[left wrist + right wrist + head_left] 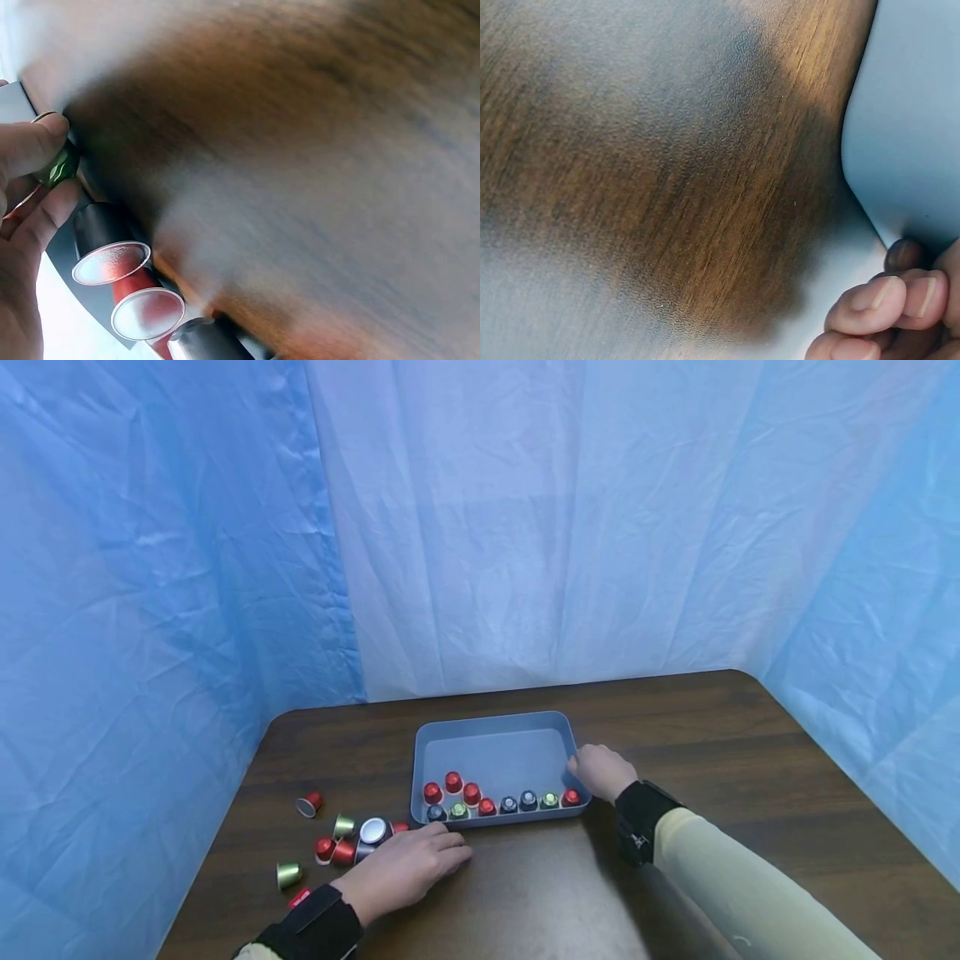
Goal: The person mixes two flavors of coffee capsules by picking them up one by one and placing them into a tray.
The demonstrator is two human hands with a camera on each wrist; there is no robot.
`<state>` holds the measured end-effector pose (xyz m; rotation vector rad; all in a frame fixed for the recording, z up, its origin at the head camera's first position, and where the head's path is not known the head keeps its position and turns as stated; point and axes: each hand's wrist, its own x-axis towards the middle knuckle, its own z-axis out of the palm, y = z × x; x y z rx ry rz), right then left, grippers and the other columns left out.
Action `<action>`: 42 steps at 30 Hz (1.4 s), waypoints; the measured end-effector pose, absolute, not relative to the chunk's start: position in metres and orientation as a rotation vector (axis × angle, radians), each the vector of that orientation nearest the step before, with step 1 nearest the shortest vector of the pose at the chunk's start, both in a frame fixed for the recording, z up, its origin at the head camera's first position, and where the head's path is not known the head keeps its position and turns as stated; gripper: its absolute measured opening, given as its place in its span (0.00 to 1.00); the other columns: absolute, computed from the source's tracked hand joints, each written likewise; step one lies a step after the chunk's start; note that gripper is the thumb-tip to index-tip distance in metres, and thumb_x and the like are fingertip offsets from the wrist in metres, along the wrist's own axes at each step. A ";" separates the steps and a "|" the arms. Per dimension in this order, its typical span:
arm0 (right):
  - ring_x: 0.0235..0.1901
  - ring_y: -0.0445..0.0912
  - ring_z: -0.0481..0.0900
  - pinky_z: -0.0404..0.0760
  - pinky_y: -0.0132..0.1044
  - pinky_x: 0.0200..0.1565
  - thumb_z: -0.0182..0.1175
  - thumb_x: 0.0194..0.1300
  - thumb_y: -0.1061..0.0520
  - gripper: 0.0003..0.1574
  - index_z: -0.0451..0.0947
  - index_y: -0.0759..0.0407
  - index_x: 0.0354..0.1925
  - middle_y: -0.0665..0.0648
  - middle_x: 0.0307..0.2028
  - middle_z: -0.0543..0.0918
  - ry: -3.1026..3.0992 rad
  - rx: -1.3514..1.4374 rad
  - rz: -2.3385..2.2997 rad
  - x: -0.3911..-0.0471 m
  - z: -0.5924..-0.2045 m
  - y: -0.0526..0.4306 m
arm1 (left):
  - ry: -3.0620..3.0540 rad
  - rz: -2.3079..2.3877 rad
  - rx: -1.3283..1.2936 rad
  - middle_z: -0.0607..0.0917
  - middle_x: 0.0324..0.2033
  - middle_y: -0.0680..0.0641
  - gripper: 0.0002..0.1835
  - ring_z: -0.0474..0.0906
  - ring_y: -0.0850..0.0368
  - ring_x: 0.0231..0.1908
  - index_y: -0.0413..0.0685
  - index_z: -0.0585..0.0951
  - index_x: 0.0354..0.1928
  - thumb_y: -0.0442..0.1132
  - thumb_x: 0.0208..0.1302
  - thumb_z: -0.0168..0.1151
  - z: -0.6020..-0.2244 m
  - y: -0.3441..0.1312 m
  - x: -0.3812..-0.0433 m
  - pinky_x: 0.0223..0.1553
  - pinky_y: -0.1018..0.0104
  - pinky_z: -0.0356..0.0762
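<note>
My left hand (408,868) is at the front left of a blue-grey tray (495,723). In the left wrist view its thumb and fingers pinch a green coffee capsule (60,169), which the hand hides in the head view. Close by are a dark capsule (103,229) and a red capsule (135,282). My right hand (602,772) grips the tray's right side near the front corner, fingers curled at the rim in the right wrist view. Inside the tray, red capsules (453,782), dark capsules (528,800) and green capsules (550,800) stand mostly along the front wall.
Left of the tray lie several loose capsules, among them a green one (288,875), a red one (309,804) and one with its silver lid (372,831) upward. The brown wooden table (720,735) ends near blue-white curtains (480,543) at the back and sides.
</note>
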<state>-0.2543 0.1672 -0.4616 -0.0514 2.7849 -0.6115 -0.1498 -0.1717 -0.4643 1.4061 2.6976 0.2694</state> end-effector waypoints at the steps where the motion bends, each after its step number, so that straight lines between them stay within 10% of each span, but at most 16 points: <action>1: 0.27 0.49 0.77 0.75 0.38 0.32 0.54 0.76 0.49 0.20 0.82 0.65 0.46 0.57 0.27 0.78 2.785 -0.051 -0.611 -0.254 -0.462 0.167 | 2.699 0.262 1.417 0.85 0.55 0.56 0.27 0.80 0.61 0.55 0.55 0.81 0.65 0.40 0.63 0.73 -0.464 -0.171 -0.150 0.54 0.69 0.80; 11: 0.28 0.49 0.77 0.76 0.38 0.32 0.54 0.77 0.50 0.20 0.81 0.66 0.48 0.57 0.27 0.78 2.780 -0.049 -0.618 -0.253 -0.462 0.167 | 2.665 0.341 1.224 0.82 0.48 0.58 0.29 0.75 0.67 0.47 0.55 0.74 0.70 0.44 0.69 0.68 -0.466 -0.167 -0.150 0.44 0.78 0.78; 20: 0.27 0.49 0.77 0.76 0.38 0.31 0.54 0.77 0.49 0.21 0.81 0.66 0.48 0.57 0.27 0.78 2.779 -0.049 -0.617 -0.255 -0.462 0.167 | 2.634 0.349 1.114 0.75 0.39 0.60 0.17 0.73 0.70 0.40 0.58 0.80 0.54 0.43 0.66 0.71 -0.463 -0.163 -0.153 0.38 0.77 0.76; 29: 0.28 0.49 0.77 0.76 0.38 0.32 0.54 0.77 0.49 0.21 0.81 0.66 0.48 0.57 0.28 0.78 2.767 -0.036 -0.630 -0.254 -0.461 0.166 | 2.659 0.293 1.364 0.86 0.50 0.57 0.24 0.74 0.66 0.44 0.54 0.83 0.62 0.40 0.62 0.74 -0.463 -0.165 -0.152 0.39 0.81 0.74; 42: 0.27 0.49 0.77 0.76 0.38 0.31 0.54 0.77 0.49 0.21 0.82 0.66 0.46 0.57 0.26 0.77 2.778 -0.046 -0.636 -0.254 -0.463 0.167 | 2.591 0.283 1.356 0.77 0.67 0.53 0.29 0.72 0.58 0.57 0.56 0.77 0.68 0.37 0.65 0.71 -0.469 -0.169 -0.149 0.52 0.71 0.80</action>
